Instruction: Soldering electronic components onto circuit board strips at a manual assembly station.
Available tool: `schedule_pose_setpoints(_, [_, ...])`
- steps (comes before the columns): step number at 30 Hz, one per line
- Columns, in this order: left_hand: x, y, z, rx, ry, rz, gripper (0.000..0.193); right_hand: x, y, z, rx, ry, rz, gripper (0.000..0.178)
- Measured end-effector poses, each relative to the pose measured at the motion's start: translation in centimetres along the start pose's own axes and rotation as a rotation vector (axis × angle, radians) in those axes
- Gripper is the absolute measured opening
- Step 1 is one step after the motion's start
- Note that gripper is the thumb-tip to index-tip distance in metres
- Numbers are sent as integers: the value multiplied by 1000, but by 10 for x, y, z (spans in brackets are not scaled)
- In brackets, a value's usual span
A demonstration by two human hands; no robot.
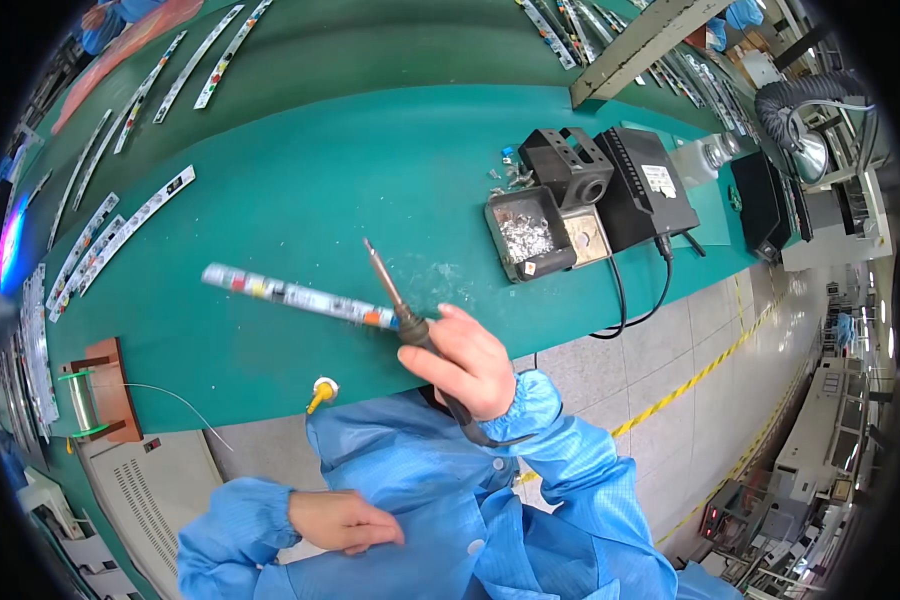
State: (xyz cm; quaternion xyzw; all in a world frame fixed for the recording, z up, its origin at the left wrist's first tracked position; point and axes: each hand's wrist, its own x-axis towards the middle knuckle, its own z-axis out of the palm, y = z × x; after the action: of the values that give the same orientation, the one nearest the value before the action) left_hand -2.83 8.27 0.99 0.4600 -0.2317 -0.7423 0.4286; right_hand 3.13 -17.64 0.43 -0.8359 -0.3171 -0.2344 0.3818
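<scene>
A soldering iron (410,325) is gripped by my right hand (478,365), its bare metal tip pointing up and away over the green bench mat. Below the iron lies a narrow white circuit board strip (295,295) with small coloured parts; its right end is partly hidden behind the handle and fingers. My left hand (345,520) rests on the blue smock over my lap, fingers loosely extended side by side, no object visible in it. Between the two hands, at the bench's front edge, sits a yellow-tipped piece with a white round base (324,390).
A solder spool (83,403) on a brown stand has its wire hanging past the front edge. More board strips (135,228) lie at left. A black iron holder (567,168) with tray, a black soldering station (645,190) and a glass bottle (705,158) stand right, beside a metal post (640,50).
</scene>
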Motion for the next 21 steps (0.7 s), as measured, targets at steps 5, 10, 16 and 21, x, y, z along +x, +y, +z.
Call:
schedule_pose_setpoints(5, [43,13,-1,243,-246,408,30,-2,1,-2,-81,-111,-41,30])
schedule_pose_setpoints(10, [48,17,-3,-228,153,502,27,-11,0,-2,13,-23,84,41])
schedule_pose_setpoints(16, [36,20,-4,-592,328,606,28,1,-11,4,-29,86,278,58])
schedule_pose_setpoints(21, [44,7,-6,-1000,275,614,24,10,-2,18,-27,-11,248,44])
